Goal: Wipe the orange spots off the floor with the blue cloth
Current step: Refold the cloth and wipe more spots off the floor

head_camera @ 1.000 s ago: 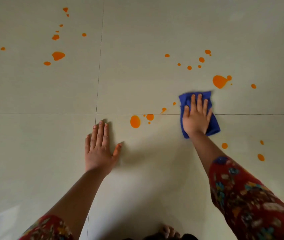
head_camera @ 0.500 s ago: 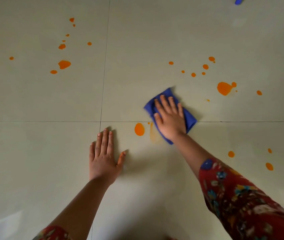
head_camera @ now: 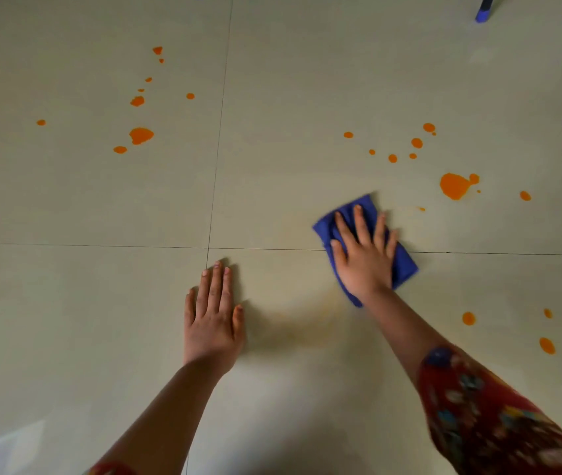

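2 hands flat on floor (head_camera: 67,303): right hand (head_camera: 365,262) fingers (head_camera: 361,221) spread, pressing blue cloth (head_camera: 406,265); left hand (head_camera: 212,323) fingers spread, empty

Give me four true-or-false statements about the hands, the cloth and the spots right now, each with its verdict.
1. The right hand presses flat on the blue cloth. True.
2. The left hand holds a second cloth. False: it rests bare on the floor.
3. The largest orange spot lies beyond the cloth, to its right. True.
4. No spots remain on the far left tile. False: a cluster is there.
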Demonstrator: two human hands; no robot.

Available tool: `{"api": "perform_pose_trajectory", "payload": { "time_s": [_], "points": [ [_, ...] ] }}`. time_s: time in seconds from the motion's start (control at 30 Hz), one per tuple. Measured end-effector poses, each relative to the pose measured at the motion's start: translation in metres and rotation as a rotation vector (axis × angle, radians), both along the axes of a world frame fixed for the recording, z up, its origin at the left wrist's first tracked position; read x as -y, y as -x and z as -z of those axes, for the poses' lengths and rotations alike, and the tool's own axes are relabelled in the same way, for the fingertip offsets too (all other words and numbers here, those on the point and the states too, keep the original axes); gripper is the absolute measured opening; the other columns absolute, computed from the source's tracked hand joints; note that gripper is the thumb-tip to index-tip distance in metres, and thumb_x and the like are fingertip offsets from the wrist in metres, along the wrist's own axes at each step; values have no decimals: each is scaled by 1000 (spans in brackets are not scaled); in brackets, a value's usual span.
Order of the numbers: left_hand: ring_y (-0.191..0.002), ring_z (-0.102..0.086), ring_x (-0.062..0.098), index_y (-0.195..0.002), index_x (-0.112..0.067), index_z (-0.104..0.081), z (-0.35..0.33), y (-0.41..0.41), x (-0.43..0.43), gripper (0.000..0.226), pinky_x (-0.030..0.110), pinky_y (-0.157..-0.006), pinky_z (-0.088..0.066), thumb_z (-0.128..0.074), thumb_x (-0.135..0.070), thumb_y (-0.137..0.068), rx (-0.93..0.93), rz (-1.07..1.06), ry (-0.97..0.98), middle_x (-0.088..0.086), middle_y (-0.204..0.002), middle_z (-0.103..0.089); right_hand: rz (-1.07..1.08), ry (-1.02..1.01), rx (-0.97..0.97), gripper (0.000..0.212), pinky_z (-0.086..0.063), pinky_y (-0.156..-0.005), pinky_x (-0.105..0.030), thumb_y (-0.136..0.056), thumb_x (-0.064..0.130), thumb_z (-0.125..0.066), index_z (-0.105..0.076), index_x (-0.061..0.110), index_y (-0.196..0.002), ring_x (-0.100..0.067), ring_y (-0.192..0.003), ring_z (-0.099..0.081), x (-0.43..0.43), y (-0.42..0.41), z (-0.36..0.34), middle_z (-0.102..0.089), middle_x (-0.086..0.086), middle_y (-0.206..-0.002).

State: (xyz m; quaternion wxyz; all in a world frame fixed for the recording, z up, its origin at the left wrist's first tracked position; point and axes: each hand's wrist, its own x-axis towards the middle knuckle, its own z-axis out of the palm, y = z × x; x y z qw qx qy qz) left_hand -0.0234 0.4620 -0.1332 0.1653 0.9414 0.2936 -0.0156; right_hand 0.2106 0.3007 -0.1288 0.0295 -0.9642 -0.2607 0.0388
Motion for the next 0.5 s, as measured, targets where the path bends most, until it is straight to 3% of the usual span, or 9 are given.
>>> {"api": "perform_pose_trajectory", "payload": {
  "time_s": [0.13, 0.23, 0.3, 0.4, 0.47, 0.5],
  "points": [
    [-147, 6, 10, -153, -17, -9, 0, 0, -2, 62, 35, -118, 0, -14, -37, -94, 2, -2, 35, -2, -161, -4, -333, -82, 10, 55, -15, -117, -50, -95, 47, -28, -37, 32, -147, -35, -145, -25, -57, 57, 0, -30, 4, -158],
    [-145, 14, 4, -153, -22, -3, -3, 2, -5, 63, 32, -119, 6, -6, -39, -92, 29, 5, 132, -8, -160, 5, -651, -50, -26, 54, -10, -120, -44, -100, 45, -32, -23, 33, -152, -27, -149, -13, -12, 116, -3, -18, 8, -161],
    [-144, 15, 2, -152, -23, 0, -6, 2, -7, 64, 31, -119, 8, -4, -40, -91, 55, 3, 184, -11, -159, 8, -691, -39, -40, 56, -13, -119, -47, -98, 46, -34, -21, 36, -152, -26, -149, -12, 31, 108, -5, -17, 10, -161],
    [-144, 16, 1, -152, -23, 2, -8, 3, -6, 65, 30, -118, 10, -3, -41, -90, 72, 8, 201, -13, -159, 9, -333, 31, 40, 55, -23, -112, -58, -98, 48, -26, -22, 37, -151, -30, -148, -18, 58, 47, 2, -21, 7, -160],
    [-144, 15, 0, -152, -23, 1, -7, 2, -8, 66, 28, -118, 11, -4, -43, -89, 88, 1, 227, -14, -159, 8, -17, -3, 30, 56, -21, -112, -61, -96, 51, -24, -29, 35, -150, -34, -146, -21, 35, 19, -4, -23, 5, -160],
    [-144, 12, 1, -152, -23, -2, -7, 0, -10, 67, 28, -118, 10, -4, -45, -89, 115, -7, 259, -14, -159, 5, 34, -28, -3, 57, -19, -112, -62, -95, 52, -25, -33, 33, -148, -36, -145, -22, 15, 20, -6, -25, 3, -160]
  ]
}}
